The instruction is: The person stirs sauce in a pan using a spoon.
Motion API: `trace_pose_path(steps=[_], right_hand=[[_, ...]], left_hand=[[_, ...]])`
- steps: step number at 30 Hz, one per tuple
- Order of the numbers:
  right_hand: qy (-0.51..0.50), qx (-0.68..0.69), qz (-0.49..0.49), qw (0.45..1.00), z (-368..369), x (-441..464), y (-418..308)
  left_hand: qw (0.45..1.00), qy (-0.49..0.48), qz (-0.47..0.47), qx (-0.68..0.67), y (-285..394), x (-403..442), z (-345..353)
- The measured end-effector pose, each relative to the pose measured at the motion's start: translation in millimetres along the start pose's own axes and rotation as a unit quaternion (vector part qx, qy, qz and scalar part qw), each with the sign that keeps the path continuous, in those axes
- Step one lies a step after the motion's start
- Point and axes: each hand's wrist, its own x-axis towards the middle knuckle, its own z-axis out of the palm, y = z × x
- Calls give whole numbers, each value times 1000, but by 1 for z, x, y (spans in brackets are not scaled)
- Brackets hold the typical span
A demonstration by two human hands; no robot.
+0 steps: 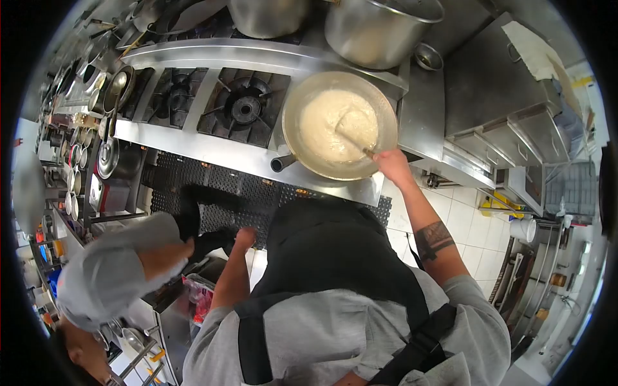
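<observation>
A wide, deep pan (391,122) of pale, creamy, thick liquid (318,128) stands at the right end of the stove. My right hand (393,165) grips the handle of a ladle (353,141) over the pan's near right rim. The ladle's bowl is partly sunk in the liquid, so its full shape is hidden. Out to the left, the pan's stubby handle (283,162) is beside the stove's front edge, with neither hand on it. My left hand (245,238) hangs low by my left side, fingers curled closed, with nothing visible in it.
Black gas burners (245,109) lie left of the pan. Large steel pots (384,32) stand behind it, with a small metal bowl (428,56) nearby. Another person in a grey cap (103,273) is close on my left. A black perforated mat (244,193) covers the floor.
</observation>
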Motion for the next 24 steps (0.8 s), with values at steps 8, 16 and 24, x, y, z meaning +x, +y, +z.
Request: trace_pose_path(steps=[8,16,24], right_hand=[[-28,-160,-132,978,-38,30,67],[-143,-52,83,985,-61,-1,44],[-38,-68,-30,996,-4,6,4]], left_hand=[[970,-26,-124,-209,19,0,0],[998,-10,-42,-52,6,2,10],[1000,-9,9,2,4,-2,12]])
